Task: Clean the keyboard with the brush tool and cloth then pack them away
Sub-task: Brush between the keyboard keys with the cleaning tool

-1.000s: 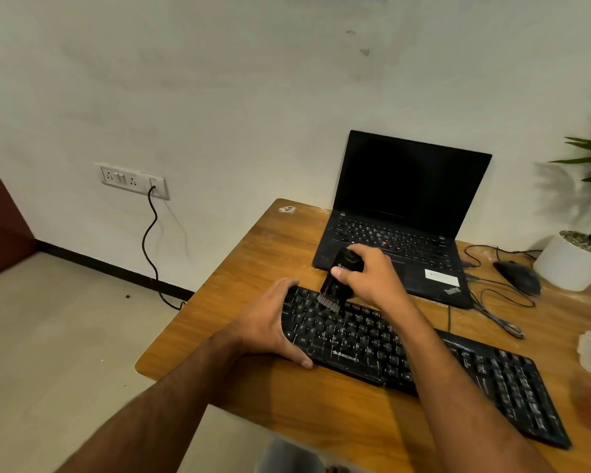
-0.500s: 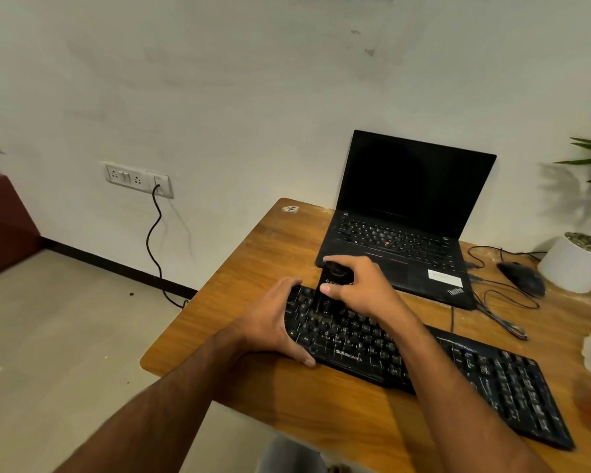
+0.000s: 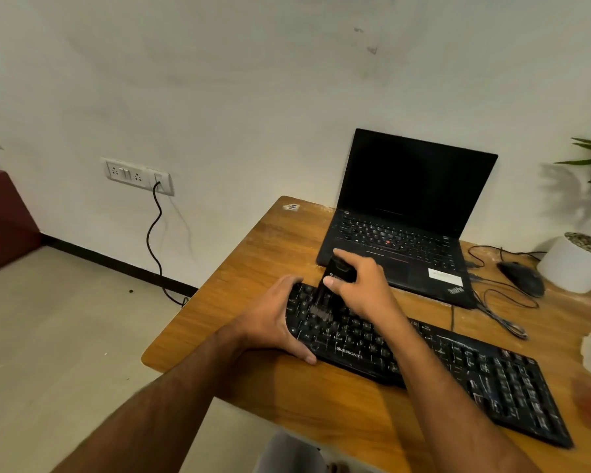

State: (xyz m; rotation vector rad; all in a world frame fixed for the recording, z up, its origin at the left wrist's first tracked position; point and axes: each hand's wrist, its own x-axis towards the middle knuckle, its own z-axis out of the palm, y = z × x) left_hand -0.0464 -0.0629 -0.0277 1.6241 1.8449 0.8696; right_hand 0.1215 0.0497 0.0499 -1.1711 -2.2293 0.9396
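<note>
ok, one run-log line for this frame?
phase: brushing | right hand: grips brush tool | bristles: on keyboard left end | left hand: steadies keyboard

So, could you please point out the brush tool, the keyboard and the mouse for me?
brush tool [image 3: 336, 276]: head view, on its black body just above the thumb.
keyboard [image 3: 485, 377]: head view, on the keys of its right half.
mouse [image 3: 521, 278]: head view, on the top of its shell.

Left hand [image 3: 273, 319] clamps the keyboard's [image 3: 423, 363] left end, while right hand [image 3: 359, 285] grips the brush [image 3: 331, 285], bristles down.
</note>
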